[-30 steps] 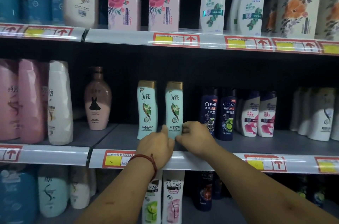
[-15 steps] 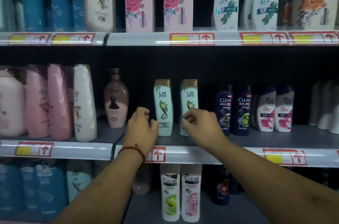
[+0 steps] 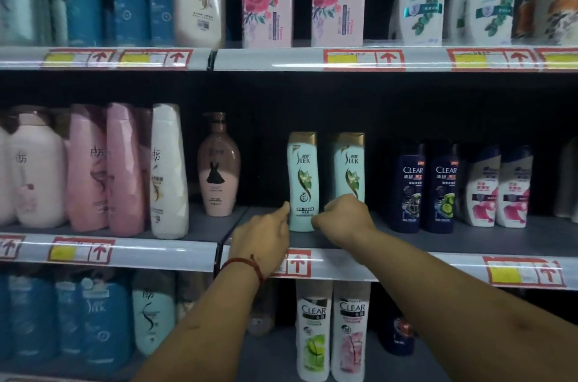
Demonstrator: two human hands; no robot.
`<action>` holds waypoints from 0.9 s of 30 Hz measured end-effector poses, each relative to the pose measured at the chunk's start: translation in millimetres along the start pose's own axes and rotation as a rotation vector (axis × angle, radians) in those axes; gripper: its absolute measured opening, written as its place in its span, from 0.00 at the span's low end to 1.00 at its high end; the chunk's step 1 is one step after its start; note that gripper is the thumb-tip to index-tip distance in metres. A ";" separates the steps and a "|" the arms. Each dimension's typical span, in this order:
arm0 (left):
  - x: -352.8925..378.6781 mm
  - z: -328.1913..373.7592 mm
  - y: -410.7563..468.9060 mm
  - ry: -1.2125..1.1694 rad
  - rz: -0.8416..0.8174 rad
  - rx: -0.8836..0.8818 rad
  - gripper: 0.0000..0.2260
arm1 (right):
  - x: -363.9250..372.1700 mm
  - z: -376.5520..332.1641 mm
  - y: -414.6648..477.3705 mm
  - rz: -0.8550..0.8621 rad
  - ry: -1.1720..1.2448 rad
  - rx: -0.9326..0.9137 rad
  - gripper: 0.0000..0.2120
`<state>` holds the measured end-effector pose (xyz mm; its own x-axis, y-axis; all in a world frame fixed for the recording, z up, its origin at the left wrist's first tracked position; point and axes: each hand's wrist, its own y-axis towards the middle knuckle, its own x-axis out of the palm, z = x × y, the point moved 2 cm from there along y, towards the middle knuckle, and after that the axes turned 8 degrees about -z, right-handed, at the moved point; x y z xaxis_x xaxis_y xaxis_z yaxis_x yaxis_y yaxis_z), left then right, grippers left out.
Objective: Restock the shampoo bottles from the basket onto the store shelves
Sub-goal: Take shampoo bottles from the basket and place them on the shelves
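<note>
Standing upright | 2 mint SLEK bottles [image 3: 302,181] | gold caps [image 3: 301,138] | middle shelf [image 3: 500,238]

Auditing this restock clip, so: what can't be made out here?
- Basket: outside the head view's edges.
- Right hand grip: head view, fingers curled behind its back.
- Right Slek bottle base: head view, behind that hand.
- Price tags: head view, print blurred.

Red-bordered price labels [image 3: 364,60] with yellow patches and up arrows run across the upper and lower-middle frame; their print is seemingly blurred.
</note>
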<state>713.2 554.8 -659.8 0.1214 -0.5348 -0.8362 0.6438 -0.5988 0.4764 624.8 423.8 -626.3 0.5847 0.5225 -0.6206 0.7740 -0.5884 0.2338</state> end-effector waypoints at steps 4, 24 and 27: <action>0.9 -1.8 0.6 0.006 -0.007 0.005 0.20 | 3.6 1.7 0.0 0.000 -0.018 -0.045 0.09; 1.4 -1.6 1.8 0.008 -0.065 -0.026 0.20 | 3.7 4.7 1.2 0.017 -0.034 -0.026 0.13; 1.1 -0.6 1.6 0.006 -0.063 -0.026 0.20 | 4.8 5.5 5.2 0.013 -0.023 -0.020 0.08</action>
<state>714.8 553.6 -660.1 0.0845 -0.4925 -0.8662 0.6700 -0.6154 0.4152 630.3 419.9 -632.1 0.5887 0.5004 -0.6348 0.7716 -0.5821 0.2566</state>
